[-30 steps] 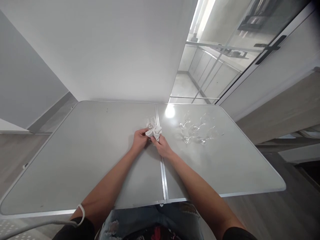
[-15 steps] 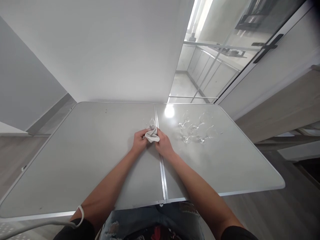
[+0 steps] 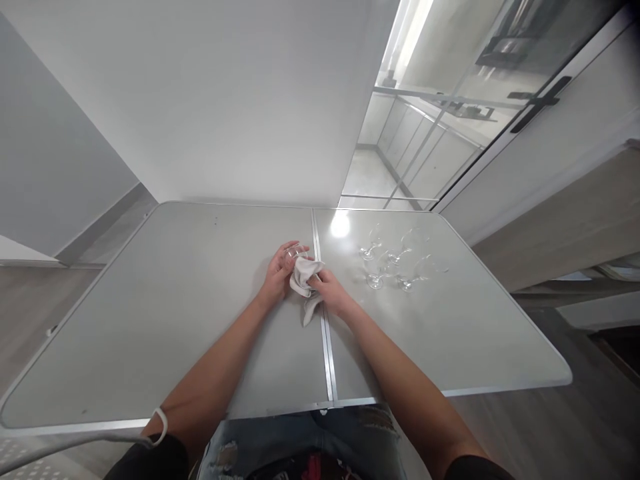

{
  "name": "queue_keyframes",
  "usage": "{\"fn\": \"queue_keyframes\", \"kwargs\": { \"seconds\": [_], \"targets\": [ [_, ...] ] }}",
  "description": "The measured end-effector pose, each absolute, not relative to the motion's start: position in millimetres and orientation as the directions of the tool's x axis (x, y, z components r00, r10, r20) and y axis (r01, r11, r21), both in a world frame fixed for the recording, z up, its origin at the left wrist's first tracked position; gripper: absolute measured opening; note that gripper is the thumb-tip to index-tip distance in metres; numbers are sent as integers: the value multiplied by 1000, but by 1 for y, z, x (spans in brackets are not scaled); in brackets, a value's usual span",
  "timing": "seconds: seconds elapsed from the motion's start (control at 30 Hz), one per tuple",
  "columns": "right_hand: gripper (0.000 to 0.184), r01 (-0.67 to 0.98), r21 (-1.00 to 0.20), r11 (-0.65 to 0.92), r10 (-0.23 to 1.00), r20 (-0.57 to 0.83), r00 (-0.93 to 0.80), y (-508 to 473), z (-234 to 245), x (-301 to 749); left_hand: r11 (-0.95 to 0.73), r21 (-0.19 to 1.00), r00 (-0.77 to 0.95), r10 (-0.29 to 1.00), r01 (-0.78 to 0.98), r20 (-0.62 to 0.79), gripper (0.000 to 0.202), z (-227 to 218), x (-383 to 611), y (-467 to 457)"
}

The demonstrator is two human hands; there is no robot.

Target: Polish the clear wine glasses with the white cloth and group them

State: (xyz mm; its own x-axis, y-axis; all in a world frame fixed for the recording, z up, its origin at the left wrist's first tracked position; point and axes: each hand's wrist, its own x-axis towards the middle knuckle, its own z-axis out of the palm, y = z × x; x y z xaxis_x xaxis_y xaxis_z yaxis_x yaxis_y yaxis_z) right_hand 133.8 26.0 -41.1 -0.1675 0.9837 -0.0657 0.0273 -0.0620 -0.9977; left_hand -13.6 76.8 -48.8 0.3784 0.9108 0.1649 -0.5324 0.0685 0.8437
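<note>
My left hand [image 3: 277, 272] is wrapped round the bowl of a clear wine glass [image 3: 295, 251], near the seam in the middle of the table. A crumpled white cloth [image 3: 306, 275] covers the near part of that glass, so its stem and foot are hidden. My right hand [image 3: 329, 289] grips the cloth from the right and presses it against the glass. One end of the cloth hangs down toward me. To the right, several clear stemmed glasses [image 3: 374, 280] stand grouped on the table.
The pale folding table [image 3: 200, 320] has a metal-edged seam [image 3: 327, 360] across its middle. A white wall [image 3: 240, 120] rises behind it. Glass sliding doors [image 3: 425, 133] are at the back right. A white cable [image 3: 90, 439] loops near my left elbow.
My left hand has moved up round the glass bowl, its fingers more spread. The cloth has loosened, with one end now hanging down. My right hand has shifted slightly toward me.
</note>
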Motion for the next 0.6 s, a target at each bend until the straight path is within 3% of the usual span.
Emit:
{"fn": "queue_keyframes", "kwargs": {
  "seconds": [0.07, 0.13, 0.23, 0.3, 0.4, 0.47, 0.6],
  "targets": [
    [17, 375, -924, 79, 997, 70, -37, 26, -41, 133, 13, 840, 318, 929, -542, 191, 58, -51, -11, 78],
    [10, 567, -818, 97, 988, 150, 47, 25, -41, 132, -2, 840, 302, 933, -543, 197, 57, -52, -10, 79],
    [14, 380, -921, 82, 996, 91, 4, 25, -40, 130, 36, 834, 332, 926, -551, 179, 59, -53, -13, 80],
    [29, 124, -992, 23, 989, 5, -149, 25, -39, 131, 70, 825, 353, 922, -561, 161, 61, -52, -17, 79],
    [43, -135, -980, -145, 927, -87, -364, 26, -38, 132, 94, 815, 370, 916, -571, 154, 66, -51, -20, 79],
    [39, -112, -987, -114, 948, -75, -308, 26, -38, 133, 92, 814, 365, 918, -574, 154, 65, -51, -20, 80],
    [25, 235, -969, 79, 996, 88, 28, 27, -43, 131, 54, 815, 316, 935, -576, 162, 58, -51, -18, 83]
  ]
}}
